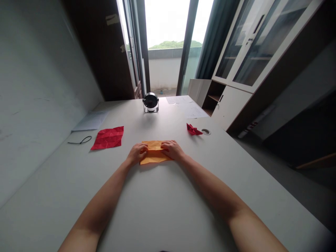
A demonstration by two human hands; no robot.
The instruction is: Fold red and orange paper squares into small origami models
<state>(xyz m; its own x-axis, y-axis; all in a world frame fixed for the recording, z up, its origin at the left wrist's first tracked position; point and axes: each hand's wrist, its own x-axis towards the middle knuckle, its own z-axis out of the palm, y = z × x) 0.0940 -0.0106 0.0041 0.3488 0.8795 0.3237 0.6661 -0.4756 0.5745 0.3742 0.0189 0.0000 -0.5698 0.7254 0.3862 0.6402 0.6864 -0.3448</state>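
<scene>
An orange sheet of paper (154, 157) with crease lines lies on the white table, its middle slightly raised along a crosswise fold. My left hand (138, 153) grips its left edge, thumb and fingers pinched around the fold. On the right side, my right hand (172, 149) pinches the same paper between thumb and fingers. A creased red sheet of paper (109, 138) is spread flat to the left. To the right sits a folded red paper boat (193, 130).
Beside the boat is a roll of tape (206, 132). A black cable tie (81, 140) lies near the left wall. Farther back stand a round lamp-like device (151, 102) and white papers (195, 110). The table (162, 210) ends at its right edge, near a cabinet (233, 105).
</scene>
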